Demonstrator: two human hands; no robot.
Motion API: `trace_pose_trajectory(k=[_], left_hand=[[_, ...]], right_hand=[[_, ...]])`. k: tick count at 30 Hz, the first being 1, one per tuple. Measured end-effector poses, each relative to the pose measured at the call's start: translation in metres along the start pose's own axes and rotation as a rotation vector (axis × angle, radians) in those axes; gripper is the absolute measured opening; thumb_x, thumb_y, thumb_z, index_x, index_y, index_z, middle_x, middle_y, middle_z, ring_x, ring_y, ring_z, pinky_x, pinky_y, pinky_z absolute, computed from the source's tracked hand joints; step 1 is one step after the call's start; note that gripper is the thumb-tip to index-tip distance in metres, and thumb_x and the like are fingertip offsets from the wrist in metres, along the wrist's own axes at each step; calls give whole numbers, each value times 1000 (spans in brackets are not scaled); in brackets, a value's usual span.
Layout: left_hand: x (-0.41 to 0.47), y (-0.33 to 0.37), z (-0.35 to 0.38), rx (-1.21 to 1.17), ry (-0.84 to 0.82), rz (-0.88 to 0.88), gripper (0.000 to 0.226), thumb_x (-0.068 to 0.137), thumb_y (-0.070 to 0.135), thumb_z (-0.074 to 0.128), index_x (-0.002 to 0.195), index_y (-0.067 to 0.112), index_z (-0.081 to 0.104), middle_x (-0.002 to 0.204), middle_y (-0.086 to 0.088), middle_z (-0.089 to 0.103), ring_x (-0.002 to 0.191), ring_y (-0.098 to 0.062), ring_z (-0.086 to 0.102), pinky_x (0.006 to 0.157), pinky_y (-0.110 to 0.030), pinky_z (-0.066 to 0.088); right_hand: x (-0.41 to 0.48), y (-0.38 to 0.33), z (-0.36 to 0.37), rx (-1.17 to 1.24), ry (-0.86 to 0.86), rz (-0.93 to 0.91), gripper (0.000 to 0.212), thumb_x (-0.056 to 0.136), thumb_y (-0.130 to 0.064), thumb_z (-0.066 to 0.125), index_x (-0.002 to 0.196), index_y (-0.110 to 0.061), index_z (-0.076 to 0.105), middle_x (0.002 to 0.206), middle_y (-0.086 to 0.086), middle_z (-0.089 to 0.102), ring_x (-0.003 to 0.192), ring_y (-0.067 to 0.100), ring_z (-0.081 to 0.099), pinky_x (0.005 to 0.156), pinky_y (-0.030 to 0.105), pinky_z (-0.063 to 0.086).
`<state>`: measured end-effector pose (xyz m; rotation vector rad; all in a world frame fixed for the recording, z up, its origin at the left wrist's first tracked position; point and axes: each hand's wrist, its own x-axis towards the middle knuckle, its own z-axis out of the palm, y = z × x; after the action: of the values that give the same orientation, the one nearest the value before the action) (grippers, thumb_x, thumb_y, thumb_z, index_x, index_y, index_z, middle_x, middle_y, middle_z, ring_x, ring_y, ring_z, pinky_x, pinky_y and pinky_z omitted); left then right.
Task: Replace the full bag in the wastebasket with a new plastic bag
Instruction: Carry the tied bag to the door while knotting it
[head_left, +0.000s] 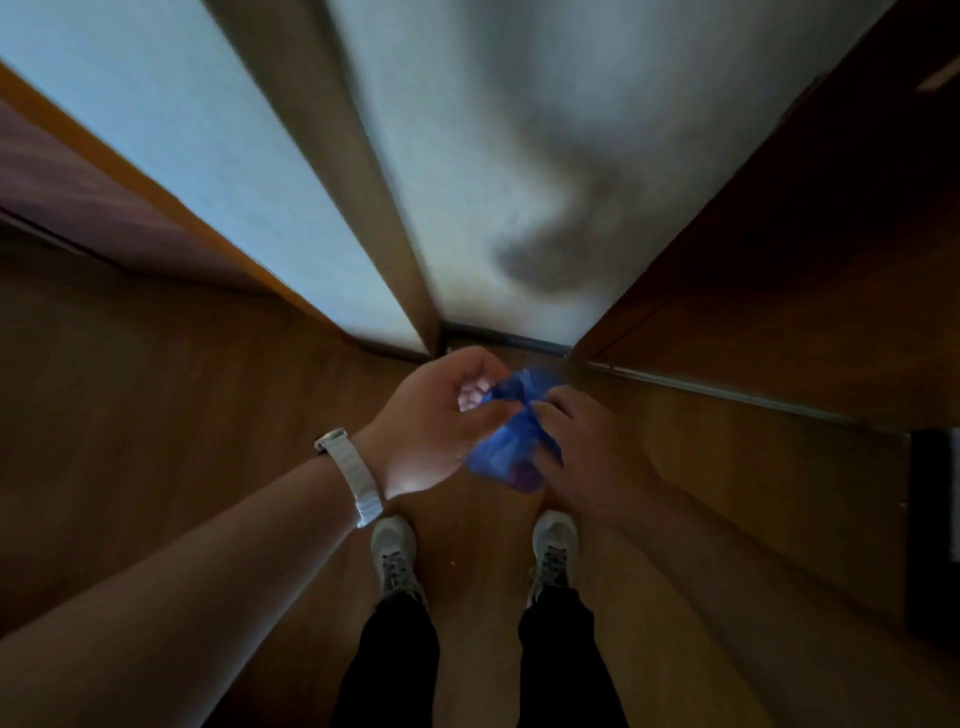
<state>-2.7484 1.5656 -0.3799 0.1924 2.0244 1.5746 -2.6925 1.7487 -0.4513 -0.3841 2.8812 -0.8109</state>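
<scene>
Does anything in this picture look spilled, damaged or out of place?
Nothing stands out. The left hand and right hand both pinch a bunched blue bag above the wooden floor, which shows no spill.

white wall (467, 130) close ahead, seemingly

Brown wooden floor (156, 415) runs to a pale wall (467, 104), blurred; a beige upright strip (358, 197) divides it; a dark skirting (509, 340) lines its foot; brown wood panelling (779, 270) stands right; two grey laced shoes (395, 556) sit apart below black trouser legs (389, 670); a white watch strap (358, 483) circles a wrist.
</scene>
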Motion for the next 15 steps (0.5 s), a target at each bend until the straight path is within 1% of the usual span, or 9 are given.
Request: trace_pose_trajectory(k=[3, 6, 7, 8, 9, 11, 12, 13, 15], left_hand=[[32, -64, -2, -60, 34, -43, 19, 87, 1, 65, 82, 19, 59, 86, -15, 69, 77, -21, 64, 70, -35, 52], [57, -132, 4, -79, 41, -105, 14, 86, 4, 67, 82, 15, 60, 93, -25, 67, 86, -40, 66, 77, -51, 53], [65, -150, 8, -80, 33, -120, 12, 84, 6, 69, 82, 14, 60, 93, -27, 67, 88, -44, 64, 79, -55, 52], [72, -168, 12, -90, 23, -133, 12, 83, 7, 69, 81, 15, 60, 94, -28, 66, 88, -46, 64, 79, -55, 52], [80, -184, 16, -97, 15, -141, 14, 83, 6, 69, 80, 17, 60, 93, -28, 66, 85, -42, 65, 76, -51, 53], [96, -214, 23, -95, 5, -147, 24, 84, 1, 68, 77, 23, 60, 91, -26, 67, 78, -29, 65, 67, -32, 51], [104, -225, 27, -99, -2, -155, 24, 84, 0, 68, 78, 22, 59, 90, -29, 66, 76, -27, 63, 64, -28, 49], [111, -235, 29, -101, -8, -158, 22, 85, -1, 67, 79, 19, 58, 91, -32, 64, 75, -29, 61, 64, -28, 48], [126, -252, 31, -97, -21, -152, 21, 85, 1, 67, 79, 18, 57, 92, -32, 64, 78, -36, 65, 66, -35, 51]], right_hand=[[12, 38, 55, 2, -30, 10, 34, 82, -23, 45, 105, -6, 64, 94, 13, 61, 82, 28, 59, 65, 39, 51], [17, 72, 108, 8, -81, -8, 30, 84, -23, 48, 103, -7, 65, 93, 13, 61, 79, 30, 58, 63, 43, 49], [18, 82, 124, -5, -102, -18, 30, 85, -25, 48, 103, -8, 64, 94, 12, 61, 79, 29, 58, 63, 44, 48], [20, 91, 140, -19, -128, -21, 31, 86, -28, 47, 105, -10, 63, 96, 10, 60, 81, 27, 57, 64, 45, 48], [21, 99, 156, -20, -151, -17, 31, 87, -30, 45, 106, -12, 62, 98, 9, 59, 83, 25, 56, 66, 44, 48], [26, 117, 183, -7, -172, -8, 30, 88, -30, 46, 111, -15, 59, 102, 7, 57, 89, 24, 56, 67, 42, 49], [28, 125, 196, -9, -179, -3, 30, 88, -30, 48, 114, -17, 58, 103, 6, 57, 91, 23, 55, 68, 41, 49], [31, 133, 208, -22, -187, 1, 31, 88, -29, 50, 117, -19, 57, 105, 5, 57, 92, 23, 55, 68, 41, 49], [39, 148, 227, -44, -203, 4, 35, 89, -29, 50, 123, -21, 53, 106, 4, 57, 91, 22, 56, 70, 41, 49]])
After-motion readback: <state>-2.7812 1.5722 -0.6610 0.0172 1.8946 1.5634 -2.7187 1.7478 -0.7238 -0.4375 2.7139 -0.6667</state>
